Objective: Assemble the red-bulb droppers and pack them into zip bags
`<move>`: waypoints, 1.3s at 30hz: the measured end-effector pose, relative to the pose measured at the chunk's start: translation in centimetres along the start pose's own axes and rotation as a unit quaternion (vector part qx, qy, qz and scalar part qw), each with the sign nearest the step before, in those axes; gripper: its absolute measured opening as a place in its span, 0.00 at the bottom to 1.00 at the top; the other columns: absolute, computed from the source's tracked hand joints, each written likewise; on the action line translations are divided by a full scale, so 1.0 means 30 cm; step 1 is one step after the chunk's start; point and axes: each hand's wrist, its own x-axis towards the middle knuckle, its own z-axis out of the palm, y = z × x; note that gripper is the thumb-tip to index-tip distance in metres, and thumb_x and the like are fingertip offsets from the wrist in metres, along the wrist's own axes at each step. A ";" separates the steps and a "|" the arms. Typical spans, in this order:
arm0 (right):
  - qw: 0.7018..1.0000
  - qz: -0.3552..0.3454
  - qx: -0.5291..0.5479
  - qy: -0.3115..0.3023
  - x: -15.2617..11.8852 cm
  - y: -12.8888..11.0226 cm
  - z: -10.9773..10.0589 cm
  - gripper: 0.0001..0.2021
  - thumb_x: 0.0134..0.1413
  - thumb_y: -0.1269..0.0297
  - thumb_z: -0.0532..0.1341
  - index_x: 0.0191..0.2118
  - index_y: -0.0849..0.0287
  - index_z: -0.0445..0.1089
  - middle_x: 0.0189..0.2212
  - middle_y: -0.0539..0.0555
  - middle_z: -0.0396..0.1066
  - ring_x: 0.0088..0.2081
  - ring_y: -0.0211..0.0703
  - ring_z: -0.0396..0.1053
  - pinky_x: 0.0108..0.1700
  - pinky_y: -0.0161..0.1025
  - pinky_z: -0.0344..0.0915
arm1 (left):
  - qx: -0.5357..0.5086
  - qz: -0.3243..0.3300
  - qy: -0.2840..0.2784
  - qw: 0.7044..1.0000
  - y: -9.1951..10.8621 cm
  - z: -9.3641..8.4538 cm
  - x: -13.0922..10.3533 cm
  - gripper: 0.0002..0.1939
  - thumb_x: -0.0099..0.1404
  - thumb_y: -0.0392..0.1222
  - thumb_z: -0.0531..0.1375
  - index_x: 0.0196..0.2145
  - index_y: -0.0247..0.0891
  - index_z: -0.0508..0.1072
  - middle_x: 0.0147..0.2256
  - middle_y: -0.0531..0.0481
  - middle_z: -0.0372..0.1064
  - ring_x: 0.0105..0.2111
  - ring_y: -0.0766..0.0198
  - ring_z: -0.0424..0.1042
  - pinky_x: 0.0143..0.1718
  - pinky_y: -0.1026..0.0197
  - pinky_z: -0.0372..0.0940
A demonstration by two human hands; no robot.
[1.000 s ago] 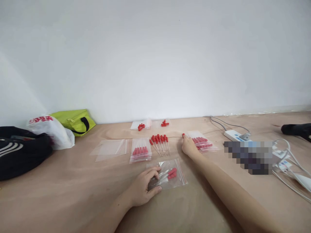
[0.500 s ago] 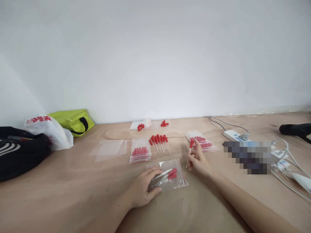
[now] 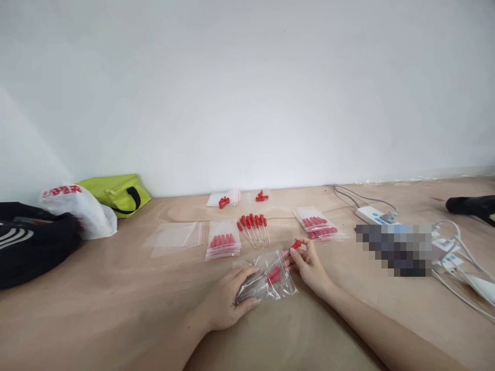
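A clear zip bag (image 3: 266, 291) with red-capped droppers inside lies in front of me, its mouth toward the right. My left hand (image 3: 232, 299) grips the bag's left end between thumb and fingers. At the bag's opening, my right hand (image 3: 307, 263) pinches a dropper by its red bulb (image 3: 296, 245), the thin stem pointing left to the bag. Loose red-bulbed droppers (image 3: 253, 229) lie fanned beyond the bag. Filled bags sit in a stack (image 3: 223, 240) to their left and another stack (image 3: 317, 224) to the right.
Flat clear bags (image 3: 174, 237) lie at the left, with red bulbs (image 3: 224, 202) farther back. A black bag (image 3: 34, 247), white plastic bag (image 3: 96, 211) and green bag (image 3: 116, 190) stand far left. A power strip (image 3: 371, 214) and cables occupy the right.
My right hand has moved left and toward me, bringing the dropper from upright to a slant at the bag's mouth. The bag's right edge has lifted slightly. My left hand has stayed put.
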 end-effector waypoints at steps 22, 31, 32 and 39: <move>0.946 0.010 -0.197 -0.258 -0.010 -0.029 -0.035 0.17 0.50 0.50 0.55 0.36 0.60 0.64 0.30 0.53 0.71 0.31 0.39 0.68 0.32 0.35 0.63 | -0.001 0.002 -0.002 1.000 -0.005 0.002 0.002 0.27 0.57 0.41 0.56 0.54 0.42 0.55 0.54 0.46 0.57 0.53 0.54 0.56 0.53 0.50 0.54; 0.950 0.041 -0.188 -0.247 0.013 -0.025 -0.044 0.21 0.48 0.45 0.53 0.31 0.61 0.68 0.26 0.51 0.70 0.29 0.39 0.67 0.31 0.35 0.62 | -0.009 0.009 -0.004 1.000 -0.008 0.000 0.003 0.25 0.57 0.41 0.56 0.54 0.43 0.58 0.54 0.46 0.57 0.54 0.54 0.56 0.53 0.49 0.53; 0.952 0.057 -0.176 -0.243 0.014 -0.028 -0.045 0.21 0.47 0.45 0.55 0.34 0.61 0.67 0.27 0.52 0.71 0.29 0.39 0.67 0.30 0.35 0.62 | -0.009 0.010 -0.002 1.000 -0.007 0.000 0.003 0.25 0.57 0.41 0.56 0.54 0.43 0.58 0.54 0.46 0.57 0.54 0.54 0.56 0.53 0.49 0.53; 0.944 0.087 -0.238 -0.211 0.011 -0.011 -0.062 0.16 0.42 0.53 0.61 0.30 0.62 0.69 0.22 0.50 0.70 0.17 0.29 0.56 0.18 0.29 0.52 | 0.004 0.012 -0.007 1.000 -0.004 -0.002 0.004 0.25 0.58 0.42 0.56 0.53 0.43 0.59 0.54 0.47 0.57 0.54 0.54 0.55 0.53 0.50 0.54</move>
